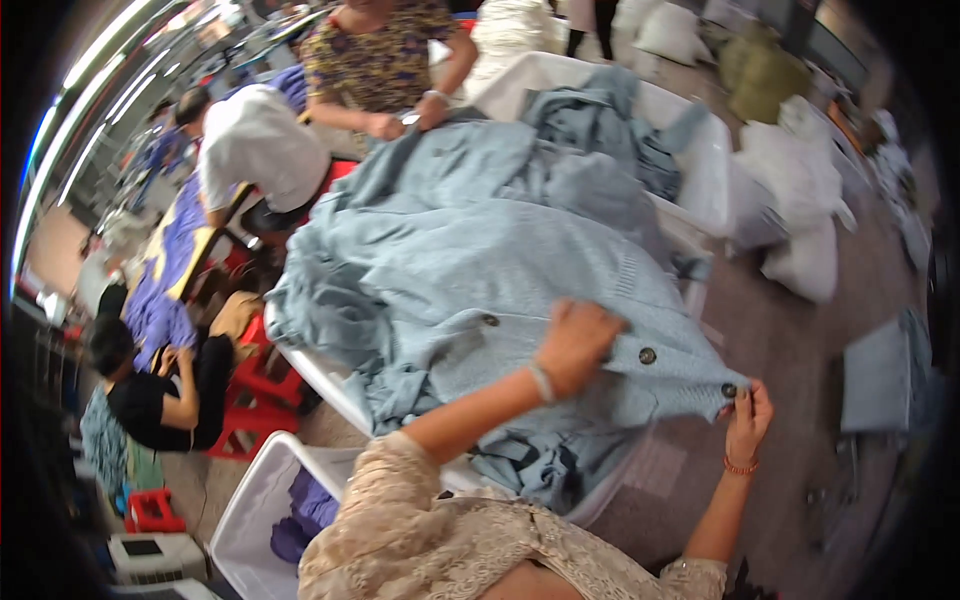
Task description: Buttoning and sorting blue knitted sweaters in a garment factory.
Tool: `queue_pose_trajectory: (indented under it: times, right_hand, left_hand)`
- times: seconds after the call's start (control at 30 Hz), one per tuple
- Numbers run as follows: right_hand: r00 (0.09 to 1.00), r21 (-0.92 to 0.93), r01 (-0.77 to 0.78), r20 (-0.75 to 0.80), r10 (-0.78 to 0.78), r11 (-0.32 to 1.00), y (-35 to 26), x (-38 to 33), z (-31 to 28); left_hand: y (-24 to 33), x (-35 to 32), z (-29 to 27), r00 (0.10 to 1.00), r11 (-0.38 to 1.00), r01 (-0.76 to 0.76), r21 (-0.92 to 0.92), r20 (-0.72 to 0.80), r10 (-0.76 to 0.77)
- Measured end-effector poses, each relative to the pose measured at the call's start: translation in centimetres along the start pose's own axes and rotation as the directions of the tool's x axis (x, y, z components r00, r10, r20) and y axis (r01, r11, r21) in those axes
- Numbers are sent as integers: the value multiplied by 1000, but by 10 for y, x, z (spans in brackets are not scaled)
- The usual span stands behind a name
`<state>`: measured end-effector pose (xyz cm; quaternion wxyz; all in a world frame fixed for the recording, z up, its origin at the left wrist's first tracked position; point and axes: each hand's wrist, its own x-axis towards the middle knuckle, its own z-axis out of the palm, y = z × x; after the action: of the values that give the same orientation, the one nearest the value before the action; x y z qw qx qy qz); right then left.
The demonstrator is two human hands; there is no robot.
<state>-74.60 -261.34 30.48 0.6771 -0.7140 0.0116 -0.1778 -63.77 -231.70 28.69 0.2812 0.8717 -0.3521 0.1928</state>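
Observation:
A light blue knitted cardigan point(520, 260) with dark buttons lies spread over a heap of similar blue knitwear. Its button band runs toward me and to the right. My right hand point(750, 415) pinches the band's lower corner beside the end button point(729, 391) and draws the cloth out taut to the right. Above the band, my left hand point(580, 345) is closed over the knit, its fingers curled. What those fingers hold, if anything, is hidden. Another button point(647, 355) shows between my hands.
White plastic bins point(330, 390) hold the heap, with another bin point(250, 500) of purple pieces at the lower left. Across the heap, a person point(385, 70) handles blue cloth. Other people sit at left near red stools point(250, 430). White sacks point(800, 190) stand at right.

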Motion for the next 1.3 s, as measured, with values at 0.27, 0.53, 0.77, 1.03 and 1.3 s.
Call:
queue_pose_trajectory:
  times: [0.27, 0.53, 0.77, 1.03, 1.3]
  right_hand:
    - [979, -344, -133, 100, 177, 929, -65, -11, 37]
    - [946, -563, 311, 258, -195, 766, 23, -45, -5]
    - [997, -310, -76, 10, 83, 948, 78, -88, -136]
    - [989, 416, -141, 102, 107, 899, 62, -121, -31]
    - [999, -548, -34, -11, 34, 836, 19, -115, 37]
  left_hand:
    - [57, 27, -26, 955, 697, 292, -655, 166, -245]
    - [152, 13, -25, 906, 699, -351, -624, -37, 422]
    - [71, -18, 13, 969, 997, 66, 29, 237, -71]
    - [107, -17, 59, 838, 377, 537, -755, 527, -138]
    - [135, -32, 41, 936, 597, 283, -751, 353, 1]
